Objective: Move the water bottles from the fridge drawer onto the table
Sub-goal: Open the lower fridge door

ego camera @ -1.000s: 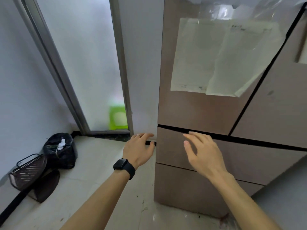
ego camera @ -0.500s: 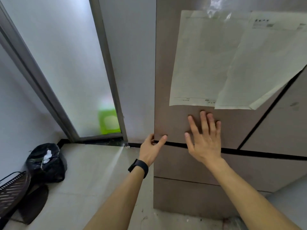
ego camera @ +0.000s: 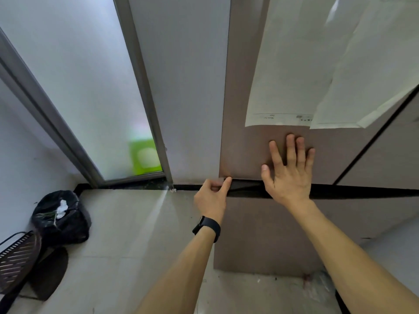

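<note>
Drawer (ego camera: 260, 225) edge under left grip (ego camera: 212, 196).

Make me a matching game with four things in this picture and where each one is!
Things:
1. left hand
2. right hand
3. black bag
4. papers

Places:
A. stuck high on the fridge door
B. on the floor by the wall
C. fingers hooked into the dark gap at the top of the drawer
D. pressed flat on the fridge door above the gap

Pairs: 1-C, 2-D, 3-B, 4-A
</note>
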The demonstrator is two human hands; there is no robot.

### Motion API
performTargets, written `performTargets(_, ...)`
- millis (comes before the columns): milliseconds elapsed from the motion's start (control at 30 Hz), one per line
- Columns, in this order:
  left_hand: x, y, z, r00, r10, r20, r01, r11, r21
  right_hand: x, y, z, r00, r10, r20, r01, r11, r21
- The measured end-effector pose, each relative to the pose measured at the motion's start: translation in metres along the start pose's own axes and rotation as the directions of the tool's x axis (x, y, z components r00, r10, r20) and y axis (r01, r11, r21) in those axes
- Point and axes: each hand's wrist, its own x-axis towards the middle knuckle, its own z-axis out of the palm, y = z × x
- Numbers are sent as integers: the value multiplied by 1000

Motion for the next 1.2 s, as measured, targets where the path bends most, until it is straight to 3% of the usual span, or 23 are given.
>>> performTargets(167, -23, -3, -25, 989, 97, 114, -121, 968, 221, -40, -31, -38, 950, 224, 216, -260, 953, 155)
performTargets(267, -45, 1, -35, 924, 317, 212, -381, 781, 494, -84, -31, -47, 825, 298, 481, -372, 926, 64)
performTargets(333, -58, 7, -30, 799, 511, 316, -597, 614, 516, -102, -25, -55, 783, 268, 561, -351, 935, 44)
performTargets(400, -65, 23, -16, 615, 658, 434, -771, 388, 505, -109, -20, -70, 785, 247, 567, -326, 944, 40)
performTargets(467, -66, 43, 1, 430, 708, 560, -871, 160, 465, -113, -17, -89, 784, 242, 572, -325, 945, 45)
performTargets(533, -63, 57, 19, 288, 680, 675, -910, -26, 415, -116, -15, -107, 769, 271, 578, -370, 927, 58)
performTargets(633, -53, 68, 50, 168, 607, 776, -893, -240, 381, -123, -7, -133, 707, 408, 578, -522, 852, 37)
performTargets(733, -56, 72, 85, 87, 576, 813, -857, -372, 355, -129, 9, -157, 551, 526, 648, -626, 774, -97)
performTargets(833, -65, 72, 115, 64, 618, 783, -871, -348, 346, -134, 27, -179, 408, 592, 696, -677, 707, -205)
performTargets(967, -71, 68, 142, 214, 658, 722, -910, -134, 392, -134, 45, -199, 231, 665, 710, -718, 609, -337)
performTargets(1100, -73, 60, 154, 232, 682, 693, -908, -105, 406, -134, 59, -206, 198, 704, 682, -662, 609, -437)
performTargets(1200, -80, 64, 165, 152, 684, 713, -914, -176, 364, -146, 73, -214, 172, 731, 661, -632, 596, -495)
